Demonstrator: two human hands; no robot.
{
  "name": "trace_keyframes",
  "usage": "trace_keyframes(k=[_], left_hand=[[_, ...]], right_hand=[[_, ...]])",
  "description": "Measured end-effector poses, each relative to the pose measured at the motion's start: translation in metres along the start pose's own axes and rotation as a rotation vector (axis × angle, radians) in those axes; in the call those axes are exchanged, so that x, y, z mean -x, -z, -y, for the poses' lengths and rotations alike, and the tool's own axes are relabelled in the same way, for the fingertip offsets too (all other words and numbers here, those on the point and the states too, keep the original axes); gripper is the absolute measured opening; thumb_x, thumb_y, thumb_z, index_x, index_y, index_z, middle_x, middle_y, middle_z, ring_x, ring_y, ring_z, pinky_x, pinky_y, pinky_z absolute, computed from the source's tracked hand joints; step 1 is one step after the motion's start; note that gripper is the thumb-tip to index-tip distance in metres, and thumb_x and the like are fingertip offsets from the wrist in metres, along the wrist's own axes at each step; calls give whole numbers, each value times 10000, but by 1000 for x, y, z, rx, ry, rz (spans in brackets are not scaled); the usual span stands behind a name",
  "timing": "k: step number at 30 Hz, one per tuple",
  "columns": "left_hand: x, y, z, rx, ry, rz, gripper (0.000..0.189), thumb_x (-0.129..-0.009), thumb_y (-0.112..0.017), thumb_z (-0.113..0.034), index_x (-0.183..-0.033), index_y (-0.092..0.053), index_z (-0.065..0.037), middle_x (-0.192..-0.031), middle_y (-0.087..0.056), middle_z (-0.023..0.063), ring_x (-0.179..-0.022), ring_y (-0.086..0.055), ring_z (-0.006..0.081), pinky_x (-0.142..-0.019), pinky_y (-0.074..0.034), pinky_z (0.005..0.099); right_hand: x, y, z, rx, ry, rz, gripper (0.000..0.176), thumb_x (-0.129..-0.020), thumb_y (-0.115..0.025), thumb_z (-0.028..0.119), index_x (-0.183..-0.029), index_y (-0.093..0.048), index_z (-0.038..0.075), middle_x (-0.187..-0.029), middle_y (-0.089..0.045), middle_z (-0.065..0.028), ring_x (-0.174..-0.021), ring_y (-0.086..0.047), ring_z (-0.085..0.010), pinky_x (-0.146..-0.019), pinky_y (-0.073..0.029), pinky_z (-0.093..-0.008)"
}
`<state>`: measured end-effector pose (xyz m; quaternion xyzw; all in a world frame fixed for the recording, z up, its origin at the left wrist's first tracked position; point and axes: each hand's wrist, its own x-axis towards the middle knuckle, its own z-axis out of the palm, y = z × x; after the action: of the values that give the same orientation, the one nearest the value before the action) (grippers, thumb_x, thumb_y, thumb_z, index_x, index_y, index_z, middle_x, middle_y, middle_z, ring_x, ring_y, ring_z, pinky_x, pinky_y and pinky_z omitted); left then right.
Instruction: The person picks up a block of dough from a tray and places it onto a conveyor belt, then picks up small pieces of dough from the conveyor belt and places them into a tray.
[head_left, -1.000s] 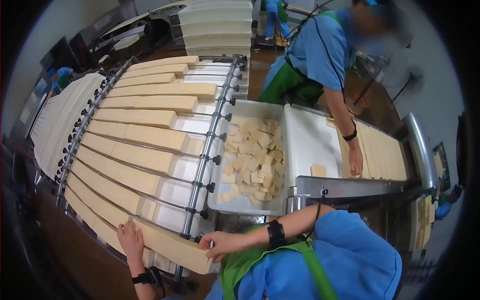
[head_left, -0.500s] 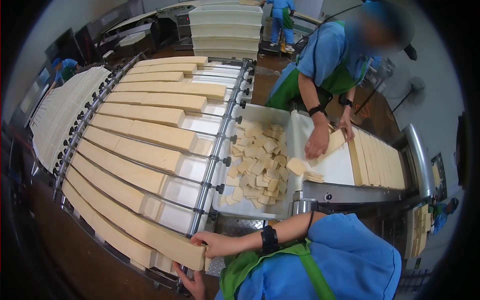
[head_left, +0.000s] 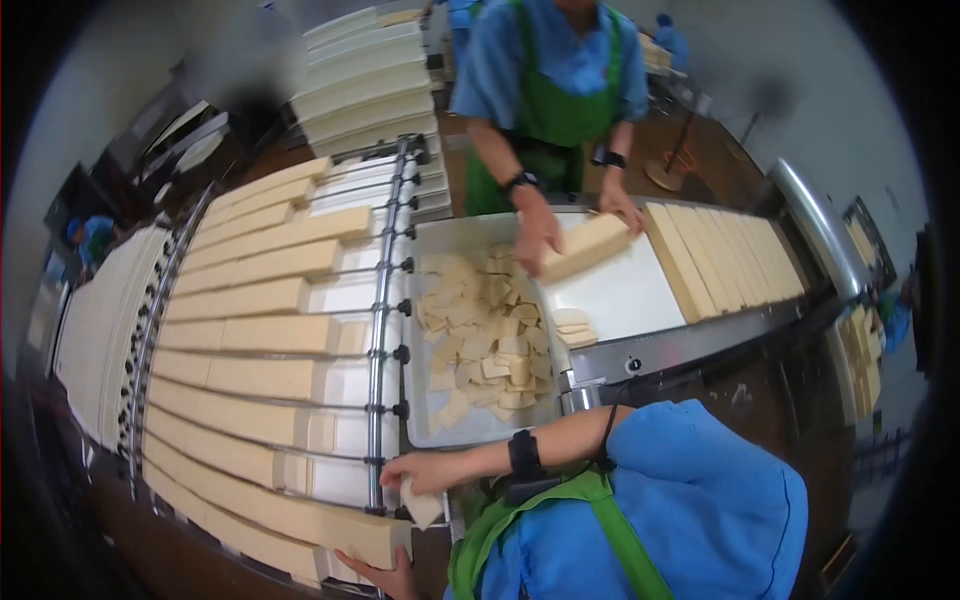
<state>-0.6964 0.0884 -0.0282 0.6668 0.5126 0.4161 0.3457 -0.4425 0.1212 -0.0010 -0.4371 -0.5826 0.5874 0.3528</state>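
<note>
At the near end of the rack, my left hand (head_left: 388, 577) is against the lower side of a long pale-yellow block (head_left: 345, 530), thumb at its end face and fingers along its side. My right hand (head_left: 425, 470) is just above that end, closed on a thin pale slice (head_left: 420, 505) that hangs down from its fingers. More long blocks (head_left: 270, 378) lie side by side on the rack, parted by thin metal rods. A white tub (head_left: 420, 425) to the right of the rack holds a heap of similar slices (head_left: 490, 335).
Across the tub, a co-worker (head_left: 565, 90) handles a block (head_left: 590, 245) over a white surface (head_left: 620, 295). A row of blocks (head_left: 725, 260) lies beside it on the conveyor. A metal bar (head_left: 377, 350) with black knobs edges the rack. Stacked white crates (head_left: 370, 85) stand behind.
My right hand has come away from the block's end with a slice in it, while my left stays at the block. The view has turned. The co-worker's block has moved toward the tub.
</note>
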Motion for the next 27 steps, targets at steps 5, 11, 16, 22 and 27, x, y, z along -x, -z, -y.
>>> trace_keyframes(k=[5, 11, 16, 22, 27], left_hand=[[-12, -2, -20, -174, 156, 57, 936, -700, -674, -134, -1385, -39, -83, -1348, -255, 220, -1210, -309, 321, -991, -301, 406], [-9, -7, -35, -21, 371, 35, 896, -729, -641, -110, -1391, -38, -109, -1340, -271, 216, -1137, -388, 312, -925, -378, 394], [-8, -18, -60, -56, 319, 18, 853, -735, -633, -95, -1388, -83, -98, -1318, -301, 213, -1105, -416, 303, -897, -402, 381], [-2, -31, -70, -128, 354, -40, 824, -735, -652, -126, -1377, -139, -68, -1317, -304, 214, -1142, -386, 304, -943, -359, 382], [1, -34, -60, -231, 278, -70, 822, -734, -656, -133, -1375, -146, -65, -1318, -304, 214, -1147, -380, 305, -950, -351, 382]], right_hand=[[66, 96, -57, 395, 20, -610, 464, -632, -489, -3, -1095, -463, 0, -995, -523, -166, -971, -501, -295, -832, -410, -353], [180, 141, -98, 658, -113, -845, 393, -737, -561, 156, -1091, -479, 5, -942, -511, -176, -905, -515, -335, -777, -424, -391], [220, 127, -96, 616, -190, -712, 284, -749, -516, 131, -1019, -518, 42, -877, -549, -141, -784, -551, -317, -683, -455, -386], [223, 123, -117, 705, -83, -694, 278, -738, -494, 100, -1008, -531, 50, -883, -550, -125, -793, -547, -312, -698, -450, -392], [227, 125, -119, 682, -50, -687, 293, -739, -485, 92, -1024, -540, 55, -883, -555, -126, -811, -545, -307, -719, -444, -390]])
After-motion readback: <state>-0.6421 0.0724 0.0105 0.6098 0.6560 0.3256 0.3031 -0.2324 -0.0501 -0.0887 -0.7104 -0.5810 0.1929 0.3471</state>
